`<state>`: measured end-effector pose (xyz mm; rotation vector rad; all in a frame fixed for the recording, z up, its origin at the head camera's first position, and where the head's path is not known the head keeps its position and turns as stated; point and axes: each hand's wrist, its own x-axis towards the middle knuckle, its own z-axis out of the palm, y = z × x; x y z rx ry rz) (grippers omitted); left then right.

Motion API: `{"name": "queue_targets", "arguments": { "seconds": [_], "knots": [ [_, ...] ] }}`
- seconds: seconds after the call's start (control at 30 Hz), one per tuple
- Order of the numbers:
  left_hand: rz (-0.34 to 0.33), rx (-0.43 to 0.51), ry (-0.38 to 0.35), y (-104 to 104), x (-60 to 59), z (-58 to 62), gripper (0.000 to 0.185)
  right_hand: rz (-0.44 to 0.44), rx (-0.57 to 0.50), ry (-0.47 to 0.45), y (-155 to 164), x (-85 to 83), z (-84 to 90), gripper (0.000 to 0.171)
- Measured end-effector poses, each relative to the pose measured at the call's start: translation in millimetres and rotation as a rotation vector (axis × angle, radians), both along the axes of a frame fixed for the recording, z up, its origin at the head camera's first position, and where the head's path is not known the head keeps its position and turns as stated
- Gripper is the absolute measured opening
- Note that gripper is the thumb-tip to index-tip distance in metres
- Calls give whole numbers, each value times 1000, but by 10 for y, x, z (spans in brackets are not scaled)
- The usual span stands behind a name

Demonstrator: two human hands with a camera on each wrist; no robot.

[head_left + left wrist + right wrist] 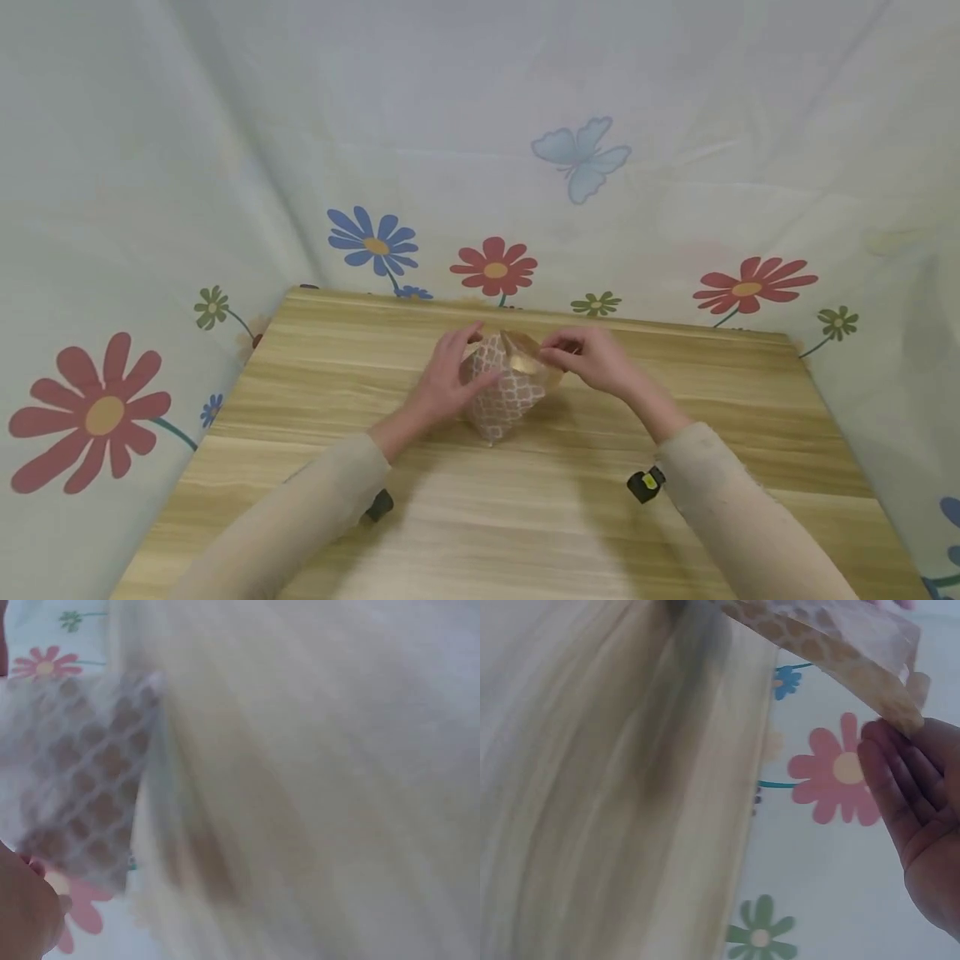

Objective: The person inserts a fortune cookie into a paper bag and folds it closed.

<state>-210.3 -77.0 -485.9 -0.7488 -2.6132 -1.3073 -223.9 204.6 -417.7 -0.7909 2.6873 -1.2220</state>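
Note:
A small paper box (504,398) with a brown and white lattice print stands on the wooden table (525,517), towards its far middle. My left hand (459,367) rests against the box's left side with fairly straight fingers. My right hand (553,353) pinches the box's top flap (525,360), whose inside is gold. The left wrist view is blurred and shows the lattice box (82,787) close up. In the right wrist view, the box (840,641) is at the top and the left hand's flat palm (919,802) touches its corner.
A floral cloth (495,167) with red and blue flowers and a butterfly hangs behind and on both sides of the table. Small black wrist cameras (647,483) sit under both beige sleeves. The near table surface shows only wood grain.

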Motion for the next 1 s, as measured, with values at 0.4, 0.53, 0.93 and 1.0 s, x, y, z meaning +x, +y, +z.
{"name": "queue_targets", "arguments": {
  "seconds": [0.4, 0.53, 0.93, 1.0],
  "knots": [
    [-26, 155, -151, 123, -96, 163, 31, 39, 86, 58, 56, -88, 201, 6],
    [29, 180, -229, 183, -106, 178, 32, 34, 93, 48, 39, -121, 160, 6],
    [96, 154, -279, 258, -126, 133, 31, 41, 95, 27, -7, -207, -31, 5],
    [94, 147, -282, 266, -133, 123, 28, 47, 85, 21, -8, -215, -59, 5]
  ]
}}
